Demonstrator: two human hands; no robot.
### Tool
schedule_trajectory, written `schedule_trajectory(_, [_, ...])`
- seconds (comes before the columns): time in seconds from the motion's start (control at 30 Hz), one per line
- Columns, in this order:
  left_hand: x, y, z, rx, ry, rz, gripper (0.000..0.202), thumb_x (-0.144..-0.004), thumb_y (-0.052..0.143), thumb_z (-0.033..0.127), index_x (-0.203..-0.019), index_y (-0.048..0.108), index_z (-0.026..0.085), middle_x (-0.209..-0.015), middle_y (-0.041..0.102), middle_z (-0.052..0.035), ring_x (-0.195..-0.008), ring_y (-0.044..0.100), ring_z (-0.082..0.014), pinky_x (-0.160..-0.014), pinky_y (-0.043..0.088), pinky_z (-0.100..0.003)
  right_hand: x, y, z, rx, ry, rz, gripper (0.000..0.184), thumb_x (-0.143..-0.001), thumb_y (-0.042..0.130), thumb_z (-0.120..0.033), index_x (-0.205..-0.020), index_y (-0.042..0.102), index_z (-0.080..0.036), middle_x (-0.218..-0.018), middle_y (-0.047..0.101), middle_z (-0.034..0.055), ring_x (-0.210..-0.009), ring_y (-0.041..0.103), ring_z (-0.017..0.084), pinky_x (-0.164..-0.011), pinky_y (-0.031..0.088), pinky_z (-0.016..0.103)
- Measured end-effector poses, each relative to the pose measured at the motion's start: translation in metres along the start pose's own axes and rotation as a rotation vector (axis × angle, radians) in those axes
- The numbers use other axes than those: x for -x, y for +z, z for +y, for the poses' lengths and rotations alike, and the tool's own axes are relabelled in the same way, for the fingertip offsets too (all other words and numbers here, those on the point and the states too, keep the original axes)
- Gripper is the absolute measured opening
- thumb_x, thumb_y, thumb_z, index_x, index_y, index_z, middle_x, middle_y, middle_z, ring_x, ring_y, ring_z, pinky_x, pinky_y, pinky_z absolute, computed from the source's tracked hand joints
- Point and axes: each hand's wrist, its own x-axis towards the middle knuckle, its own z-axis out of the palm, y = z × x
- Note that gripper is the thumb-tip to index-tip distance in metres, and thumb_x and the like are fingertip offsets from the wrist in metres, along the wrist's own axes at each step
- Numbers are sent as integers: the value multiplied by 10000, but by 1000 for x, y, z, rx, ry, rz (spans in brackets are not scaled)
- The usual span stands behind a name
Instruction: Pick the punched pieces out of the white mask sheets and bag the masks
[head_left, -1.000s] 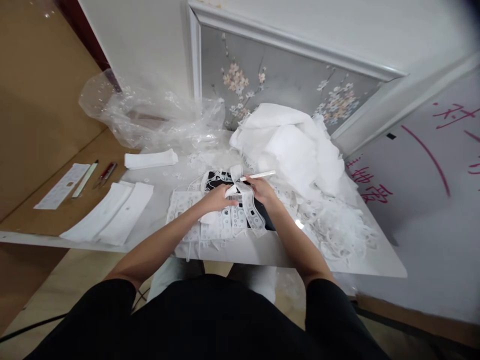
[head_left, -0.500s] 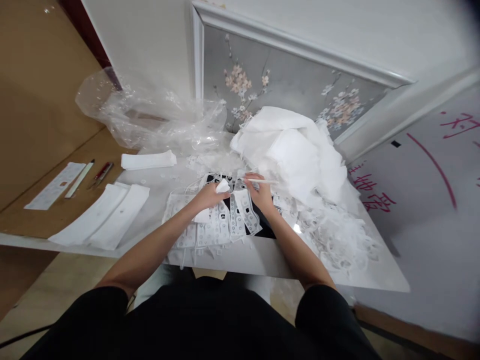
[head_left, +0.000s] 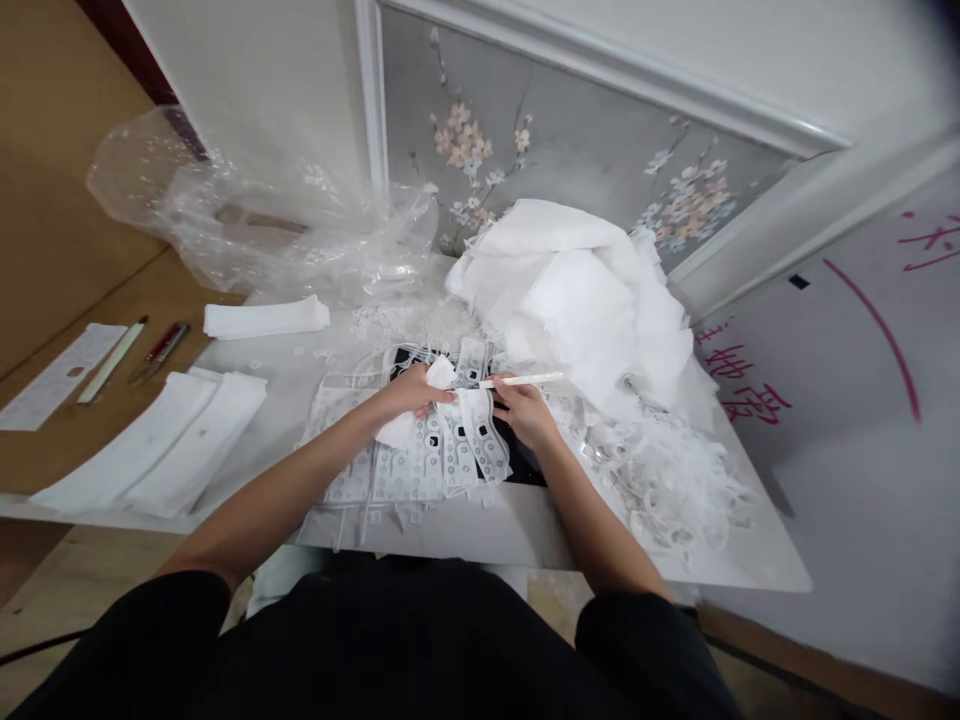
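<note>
Over limp-looking, dotted white strips (head_left: 487, 440), left hand (head_left: 411, 392) is clamped on white wad (head_left: 441, 372), right hand (head_left: 525, 413) on white stick (head_left: 529, 379). Edge-holding is advised.

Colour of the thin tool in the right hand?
The thin tool in the right hand looks white to off-white; head view, the only one.

black mat (head_left: 528, 472): mostly under printed strips (head_left: 409, 472) | markings: too small to read | upper red writing (head_left: 931, 239): cut off right
</note>
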Motion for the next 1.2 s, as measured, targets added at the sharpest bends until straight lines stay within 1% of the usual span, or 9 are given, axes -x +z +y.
schedule_trajectory(0.1, [4,-2,0,38,-68,-33,190,-682,837,72,-664,662,146,-449,538,-26,-310,419,-119,-344,343,-239,2,0,2,42,-5,-32,381,-757,797,-517,-984,717,-223,-1038,745,59,-961,687,222,-798,573,329])
schedule_trajectory(0.2, [11,-5,2,32,-111,-80,166,-662,839,83,-691,687,142,-500,576,-39,-320,427,-107,-349,330,-235,1,0,7,212,-129,-63,357,-779,770,-525,-925,736,-200,-953,743,52,-882,669,209,-784,541,317])
schedule_trajectory(0.3, [15,-7,5,-72,-143,-125,148,-682,825,131,-787,722,136,-545,598,-34,-353,447,-108,-386,354,-245,-2,-2,10,397,-235,-67,361,-823,719,-542,-869,734,-184,-825,717,43,-803,640,206,-759,515,325])
schedule_trajectory(0.4, [15,-5,4,-150,-131,-113,177,-717,797,163,-869,716,121,-538,574,-9,-366,442,-112,-406,369,-258,-1,-2,9,512,-276,-80,358,-843,691,-543,-860,722,-187,-822,707,39,-792,642,207,-755,515,335])
schedule_trajectory(0.47, [16,-1,4,-224,-88,-68,166,-747,781,210,-861,695,126,-537,565,-1,-360,444,-114,-397,371,-259,1,-1,8,566,-285,-129,345,-844,696,-534,-847,714,-189,-837,709,37,-790,649,204,-765,522,341])
schedule_trajectory(0.6, [20,8,6,-413,-33,23,165,-762,765,282,-770,675,145,-553,576,-14,-394,516,-141,-379,381,-246,3,1,9,574,-319,-136,357,-876,673,-550,-865,712,-195,-772,690,31,-718,638,198,-710,521,333])
schedule_trajectory(0.73, [24,14,9,-470,-12,79,146,-733,767,259,-718,670,150,-559,599,-30,-419,556,-157,-365,368,-227,3,3,14,585,-443,-98,321,-933,637,-511,-918,733,-205,-882,738,58,-816,685,223,-770,531,349])
schedule_trajectory(0.9, [23,14,7,-464,-5,101,163,-722,743,212,-634,616,160,-503,572,-23,-376,548,-156,-350,361,-216,4,9,18,649,-566,-152,291,-969,622,-454,-950,770,-203,-995,767,64,-942,709,233,-889,528,364])
schedule_trajectory(1.2, [19,9,0,-478,19,85,138,-745,709,219,-659,617,163,-511,591,-22,-347,560,-168,-341,383,-224,0,9,25,668,-617,-119,275,-984,615,-437,-974,756,-200,-1010,778,71,-937,725,221,-886,554,359])
